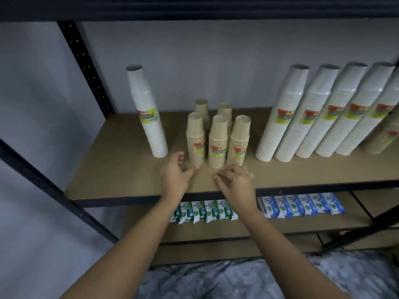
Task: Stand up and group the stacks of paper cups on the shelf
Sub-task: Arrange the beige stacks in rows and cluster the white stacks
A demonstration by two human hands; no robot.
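Several short stacks of brown paper cups point(217, 141) stand upright in a tight cluster at the middle of the wooden shelf point(112, 169). A tall white cup stack point(149, 117) stands alone to their left. Several tall white cup stacks point(319, 117) stand in a row on the right, with a brown stack point(384, 137) at the far right edge, partly cut off. My left hand point(176, 173) hovers just in front of the leftmost brown stack, fingers apart, holding nothing. My right hand point(236, 180) is just in front of the rightmost brown stack, fingers loosely curled and empty.
A black metal upright point(86, 67) and a grey wall bound the shelf on the left. The shelf below holds rows of green packets point(203, 211) and blue packets point(302, 205). An upper shelf beam point(194, 7) runs overhead. The floor below is marbled grey.
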